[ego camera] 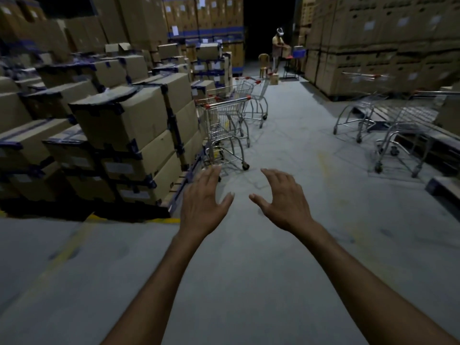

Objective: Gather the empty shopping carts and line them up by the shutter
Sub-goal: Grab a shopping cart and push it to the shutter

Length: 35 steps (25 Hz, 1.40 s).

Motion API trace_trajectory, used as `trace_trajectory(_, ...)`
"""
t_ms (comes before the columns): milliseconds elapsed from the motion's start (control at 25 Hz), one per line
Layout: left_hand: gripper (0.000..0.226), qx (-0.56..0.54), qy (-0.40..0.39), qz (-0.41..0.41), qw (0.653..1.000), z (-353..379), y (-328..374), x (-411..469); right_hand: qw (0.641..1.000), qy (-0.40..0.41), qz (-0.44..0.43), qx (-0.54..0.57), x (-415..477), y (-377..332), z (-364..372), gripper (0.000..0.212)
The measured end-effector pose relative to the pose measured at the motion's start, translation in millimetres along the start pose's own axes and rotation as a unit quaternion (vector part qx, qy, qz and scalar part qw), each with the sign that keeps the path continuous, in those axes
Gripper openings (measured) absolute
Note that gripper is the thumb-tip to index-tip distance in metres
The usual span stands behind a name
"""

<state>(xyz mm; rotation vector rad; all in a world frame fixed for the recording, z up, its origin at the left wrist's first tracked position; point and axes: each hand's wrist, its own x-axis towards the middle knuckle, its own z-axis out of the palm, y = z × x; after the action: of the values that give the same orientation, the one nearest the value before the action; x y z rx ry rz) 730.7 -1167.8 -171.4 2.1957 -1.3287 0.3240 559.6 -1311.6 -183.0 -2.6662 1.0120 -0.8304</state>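
Two hands are hovering out in front of the person, palms down, over a grey concrete floor [249,270], and neither is touching anything. The left hand [201,202] is holding its fingers [211,175] fairly straight and close together, with the thumb sticking out to the side. The right hand [283,200] is showing loosely bent fingers [276,174], a little apart, thumb also out. The two thumbs are pointing toward each other with a gap between them.

Several shopping carts are standing ahead, well apart from the hands. The nearest cart [225,123] is sitting just beside a stack of cardboard boxes [119,120] on the left, its wire basket looking empty. A second cart [249,89] is standing right behind it, further up the aisle. Two more carts, the near right cart [408,125] and the far right cart [363,105], are standing across the aisle, blurred, close to a tall wall of boxes [373,46].

At the far end of the aisle another person [277,46] is standing beside a yellow chair [263,63]. A faded yellow line [62,252] is running along the floor at lower left.
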Motion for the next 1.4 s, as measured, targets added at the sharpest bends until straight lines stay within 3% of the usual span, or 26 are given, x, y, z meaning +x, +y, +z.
trace_trajectory(160,0.066,-0.122,-0.018,-0.034,0.992,23.9,-7.0,66.9,0.992,-0.041,0.093,0.075,44.2,22.2,34.5,0.068)
trace_trajectory(320,0.053,-0.25,0.01,0.014,0.968,23.7,14.7,134.9,0.985,-0.043,0.125,0.111,100.7,60.2,51.7,0.071)
trace_trajectory(520,0.051,-0.174,0.046,0.116,0.977,71.2,35.6,241.0,0.982,-0.032,0.112,0.152,193.5,126.4,69.7,0.067)
trace_trajectory(880,0.044,-0.128,0.002,0.018,0.992,215.8,18.6,430.8,0.978,0.043,-0.025,0.203,389.1,206.2,43.2,0.051)
trace_trajectory(1080,0.043,-0.106,-0.001,0.007,0.994,274.3,-3.8,508.5,0.989,0.076,-0.098,0.08,473.2,239.6,71.1,0.061)
trace_trajectory(1200,0.043,-0.094,-0.012,0.006,0.995,312.5,-27.9,558.6,0.98,0.113,-0.158,-0.036,530.9,258.1,103.6,0.063)
trace_trajectory(1400,0.044,-0.115,-0.015,0.021,0.993,384.0,-75.8,676.4,0.969,0.115,-0.187,-0.116,650.3,290.9,172.6,0.063)
